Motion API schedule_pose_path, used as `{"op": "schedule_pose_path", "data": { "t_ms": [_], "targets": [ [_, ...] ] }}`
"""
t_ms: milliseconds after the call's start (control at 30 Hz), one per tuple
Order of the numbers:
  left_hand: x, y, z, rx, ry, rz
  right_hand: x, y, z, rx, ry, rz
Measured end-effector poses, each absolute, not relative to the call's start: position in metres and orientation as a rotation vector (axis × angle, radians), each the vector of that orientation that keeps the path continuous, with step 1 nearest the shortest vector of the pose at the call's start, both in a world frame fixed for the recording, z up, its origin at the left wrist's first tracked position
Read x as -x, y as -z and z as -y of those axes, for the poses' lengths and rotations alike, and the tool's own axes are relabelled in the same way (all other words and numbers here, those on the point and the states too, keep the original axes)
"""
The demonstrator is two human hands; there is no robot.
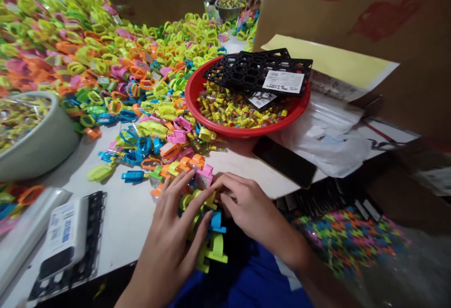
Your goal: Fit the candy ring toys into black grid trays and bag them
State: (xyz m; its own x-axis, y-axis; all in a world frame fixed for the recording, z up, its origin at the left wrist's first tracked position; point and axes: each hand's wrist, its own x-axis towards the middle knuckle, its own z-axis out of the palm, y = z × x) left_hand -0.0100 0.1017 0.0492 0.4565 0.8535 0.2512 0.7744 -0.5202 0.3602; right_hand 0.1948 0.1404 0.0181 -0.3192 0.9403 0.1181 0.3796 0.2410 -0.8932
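Note:
At the table's near edge, a cluster of small plastic toy pieces [217,247] with curved, band-like arms lies under my hands, in yellow, blue, orange and pink. My left hand [172,219] rests over its left side, fingers stretched and apart. On the other side, my right hand [246,200] has its fingers bent and brought together beside a pink piece [204,175]. What sits between those fingertips is hidden. Loose toy pieces [136,150] of the same bright colours lie just beyond my hands on the white table [123,223].
A red basin [243,132] holds small yellow wrapped items, with black perforated trays [253,68] on top. Nearby lie a phone [285,161] and plastic bags [327,143]. A pale tub [38,134] stands left, before a large toy heap [70,31]. Cardboard boxes [352,26] rise behind.

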Motion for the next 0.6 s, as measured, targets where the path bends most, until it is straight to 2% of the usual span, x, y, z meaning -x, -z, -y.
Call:
{"op": "schedule_pose_path", "data": {
  "t_ms": [167, 433, 600],
  "targets": [
    [0.011, -0.047, -0.098, -2.459, -0.66, -1.471, -0.197, -0.013, -0.141, 1.06, -1.049, 1.54],
    [0.011, -0.047, -0.098, -2.559, -0.639, -1.394, -0.18, -0.013, -0.127, 0.937, -1.075, 1.534],
    [0.01, -0.045, -0.102, -2.591, -0.632, -1.406, -0.19, -0.003, -0.148, 0.938, -1.051, 1.559]
  ]
}}
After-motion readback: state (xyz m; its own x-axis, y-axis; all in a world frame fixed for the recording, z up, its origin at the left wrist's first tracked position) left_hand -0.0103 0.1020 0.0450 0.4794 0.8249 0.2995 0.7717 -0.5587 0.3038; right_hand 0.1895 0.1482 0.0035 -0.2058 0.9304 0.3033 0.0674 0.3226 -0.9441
